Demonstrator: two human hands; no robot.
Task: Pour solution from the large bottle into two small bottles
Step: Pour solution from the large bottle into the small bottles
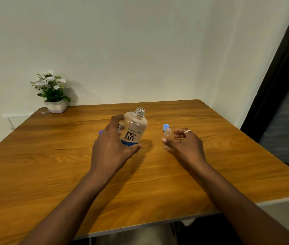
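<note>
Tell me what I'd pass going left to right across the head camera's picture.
First the potted flowers → left hand, gripping the large bottle from its left side → large bottle → small bottle → right hand. The blue cap sits just behind the small bottle, so I leave it out.

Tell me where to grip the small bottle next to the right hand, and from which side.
Grip the small bottle round its clear body, below the open neck, coming from the right, where the right hand is. It stands upright and uncapped, so a side hold keeps the mouth free for pouring.
</note>
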